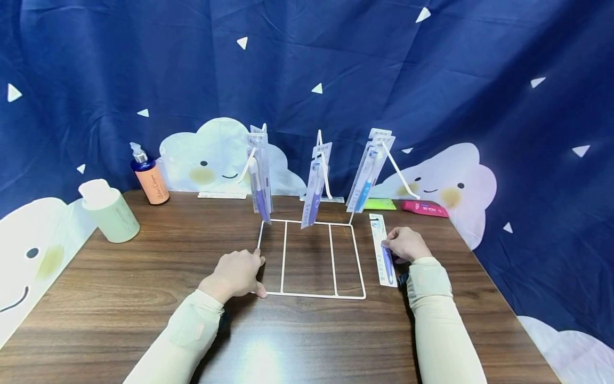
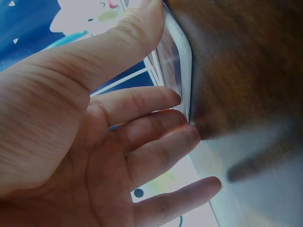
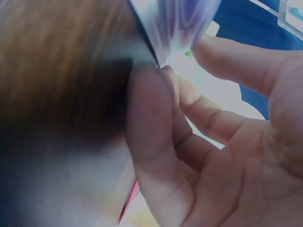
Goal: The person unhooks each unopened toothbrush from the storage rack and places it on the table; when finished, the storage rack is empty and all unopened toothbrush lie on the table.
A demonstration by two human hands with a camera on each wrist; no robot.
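Observation:
A white wire rack stands mid-table, its flat base frame (image 1: 312, 295) lying on the wood. Three packaged toothbrushes hang from its hooks: left (image 1: 259, 181), middle (image 1: 315, 186), right (image 1: 368, 176). My left hand (image 1: 237, 273) rests on the frame's left front corner. In the left wrist view its thumb and relaxed fingers (image 2: 156, 120) press against the white wire (image 2: 182, 52). Another packaged toothbrush (image 1: 379, 234) lies flat just right of the frame. My right hand (image 1: 406, 244) is on it, and in the right wrist view the thumb and a finger (image 3: 151, 94) pinch the pack's edge (image 3: 177, 23).
An orange pump bottle (image 1: 150, 178) and a pale green bottle (image 1: 109, 210) stand at the back left. A green pack (image 1: 379, 204) and a pink pack (image 1: 424, 208) lie behind the rack at the right. A blue cloud-print curtain (image 1: 431, 80) backs the wooden table (image 1: 144, 277).

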